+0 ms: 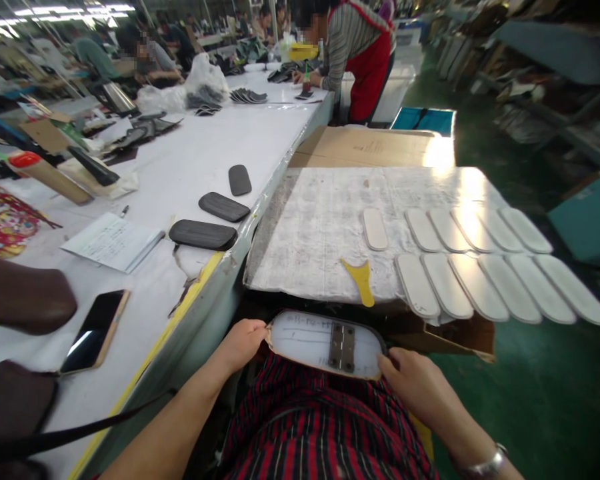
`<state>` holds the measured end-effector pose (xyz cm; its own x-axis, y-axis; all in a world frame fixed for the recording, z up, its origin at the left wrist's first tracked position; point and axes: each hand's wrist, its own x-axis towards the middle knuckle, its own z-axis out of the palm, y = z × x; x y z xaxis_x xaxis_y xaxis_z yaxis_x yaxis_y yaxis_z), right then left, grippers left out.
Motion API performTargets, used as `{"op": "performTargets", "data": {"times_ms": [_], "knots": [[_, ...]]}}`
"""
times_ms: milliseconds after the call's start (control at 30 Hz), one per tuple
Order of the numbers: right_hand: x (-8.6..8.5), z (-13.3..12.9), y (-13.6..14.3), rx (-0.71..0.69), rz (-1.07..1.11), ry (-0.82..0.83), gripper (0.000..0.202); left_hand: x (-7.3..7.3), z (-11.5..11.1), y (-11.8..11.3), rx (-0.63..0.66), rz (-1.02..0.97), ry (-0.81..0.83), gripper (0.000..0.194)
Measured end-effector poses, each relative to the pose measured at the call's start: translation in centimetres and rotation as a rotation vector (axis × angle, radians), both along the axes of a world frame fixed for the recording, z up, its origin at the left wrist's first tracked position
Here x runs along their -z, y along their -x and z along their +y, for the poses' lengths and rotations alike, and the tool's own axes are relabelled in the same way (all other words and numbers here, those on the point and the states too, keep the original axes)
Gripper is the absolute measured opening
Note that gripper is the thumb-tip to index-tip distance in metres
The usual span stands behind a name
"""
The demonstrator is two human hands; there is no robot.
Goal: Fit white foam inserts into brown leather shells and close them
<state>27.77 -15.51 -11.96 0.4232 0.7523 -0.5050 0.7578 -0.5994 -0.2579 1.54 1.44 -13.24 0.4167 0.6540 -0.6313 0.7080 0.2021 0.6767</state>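
Note:
Over my lap I hold an oval white panel (300, 340) with a dark rim, handwritten marks and a dark metal hinge-like plate (341, 347) on its face. My left hand (246, 341) is closed on its left end, where a bit of pale material shows at the edge. My right hand (405, 370) pinches its right end, with fingertips partly hidden. Just beyond the panel, on the cloth-covered board (310, 227), lies a yellow forked piece (361, 280). Pale oval pieces (460, 287) lie in two rows at the right of that board.
On the white table (190, 147) to my left are dark oval pieces (203, 235), a notebook (114, 240), a phone (96, 330) and a red-capped bottle (50, 177). A cardboard box (445, 337) sits below the board. A person in a red apron (370, 63) leans over the table's far end.

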Motion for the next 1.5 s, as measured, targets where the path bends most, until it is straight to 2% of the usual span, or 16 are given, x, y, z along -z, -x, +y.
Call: {"op": "performTargets", "data": {"times_ms": [133, 267, 333, 500, 567, 667, 833, 900, 1000, 1067, 1333, 1500], "knots": [[0.2, -0.2, 0.0, -0.01, -0.012, -0.012, 0.037, -0.7, -0.3, -0.3, -0.004, -0.002, 0.034, 0.028], [0.4, -0.3, 0.2, -0.014, -0.052, -0.006, 0.034, -1.1, -0.3, -0.8, 0.073, 0.091, -0.236, 0.03], [0.5, -0.3, 0.2, -0.016, -0.059, -0.01, 0.034, -0.7, 0.0, -0.9, 0.1, 0.125, -0.292, 0.028], [0.5, -0.4, 0.1, -0.017, -0.044, -0.015, 0.034, 1.1, 0.9, -0.5, 0.082, 0.115, -0.126, 0.021], [0.3, -0.4, 0.0, -0.013, -0.032, -0.02, 0.035, 1.4, 1.0, -0.4, 0.065, 0.108, -0.085, 0.021], [0.1, -0.5, -0.1, -0.008, -0.002, -0.027, 0.039, 0.9, 0.8, -0.4, 0.047, 0.099, -0.029, 0.024], [0.3, -0.5, 0.0, -0.007, -0.004, -0.044, 0.044, -0.8, 0.2, -0.7, 0.059, 0.078, 0.038, 0.038], [0.5, -0.5, 0.1, -0.012, -0.02, -0.056, 0.04, -1.3, 0.0, -0.9, 0.137, 0.128, -0.085, 0.044], [0.6, -0.4, 0.2, -0.013, -0.046, -0.056, 0.037, -1.6, -0.1, -1.3, 0.342, 0.315, -0.468, 0.043], [0.4, -0.4, 0.2, -0.008, -0.057, -0.044, 0.037, -1.5, -0.1, -1.5, 0.423, 0.408, -0.616, 0.039], [0.0, -0.3, 0.6, -0.002, -0.055, -0.036, 0.039, -0.8, -0.4, -2.0, 0.486, 0.499, -0.746, 0.038], [0.1, -0.5, 0.7, 0.005, -0.099, -0.069, 0.039, -0.9, -0.5, -1.8, 0.525, 0.446, -0.713, 0.042]]}}
